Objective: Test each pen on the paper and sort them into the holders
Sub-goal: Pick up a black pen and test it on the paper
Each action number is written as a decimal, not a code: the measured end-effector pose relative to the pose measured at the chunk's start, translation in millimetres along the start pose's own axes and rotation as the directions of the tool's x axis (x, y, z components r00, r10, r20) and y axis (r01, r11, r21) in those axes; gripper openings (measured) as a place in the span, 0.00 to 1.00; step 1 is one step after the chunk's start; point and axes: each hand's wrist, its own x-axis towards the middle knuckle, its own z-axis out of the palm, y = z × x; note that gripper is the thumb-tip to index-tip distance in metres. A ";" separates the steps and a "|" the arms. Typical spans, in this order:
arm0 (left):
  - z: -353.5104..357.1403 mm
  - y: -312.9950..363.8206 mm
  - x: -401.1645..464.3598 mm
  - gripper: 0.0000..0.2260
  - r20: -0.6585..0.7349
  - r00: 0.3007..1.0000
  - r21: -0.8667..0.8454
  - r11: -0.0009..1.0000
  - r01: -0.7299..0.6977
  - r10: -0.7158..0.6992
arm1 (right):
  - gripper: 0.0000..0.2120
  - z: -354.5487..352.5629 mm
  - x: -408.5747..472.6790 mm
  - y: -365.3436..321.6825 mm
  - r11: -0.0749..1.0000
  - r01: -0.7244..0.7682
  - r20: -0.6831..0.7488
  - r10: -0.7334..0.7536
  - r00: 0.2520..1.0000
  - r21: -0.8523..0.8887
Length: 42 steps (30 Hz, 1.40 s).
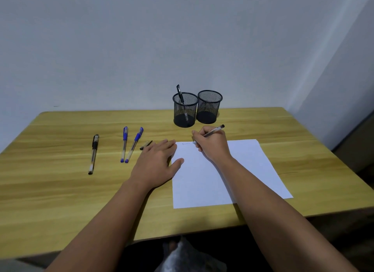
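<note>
Right grip (210, 144) hides the pen (214, 130) tip on the paper (242, 170).

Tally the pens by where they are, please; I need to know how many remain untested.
Lying on the table: 3, a black-capped pen and two blue-capped pens
In the right hand: 1 pen
In the left holder: 1 pen
In the right holder: 0
Total: 5

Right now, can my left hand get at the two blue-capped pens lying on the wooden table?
Probably yes: the left hand rests flat beside the two blue-capped pens, with only a small black pen cap lying between.
</note>
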 end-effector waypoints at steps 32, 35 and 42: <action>-2.0 2.0 -0.8 0.33 -0.002 1.000 -0.021 1.000 0.008 -0.008 | 0.20 -1.9 -0.5 3.1 1.000 0.031 -0.064 -0.031 0.997 -0.006; -1.4 1.4 -1.7 0.32 -0.007 1.000 -0.020 1.000 0.006 -0.006 | 0.19 -1.6 -0.1 4.2 0.999 0.037 -0.067 -0.039 0.997 -0.022; -0.3 0.3 -1.2 0.31 -0.006 1.000 -0.020 1.000 0.011 -0.011 | 0.19 -1.6 0.8 5.3 0.999 0.035 -0.066 -0.035 0.997 0.003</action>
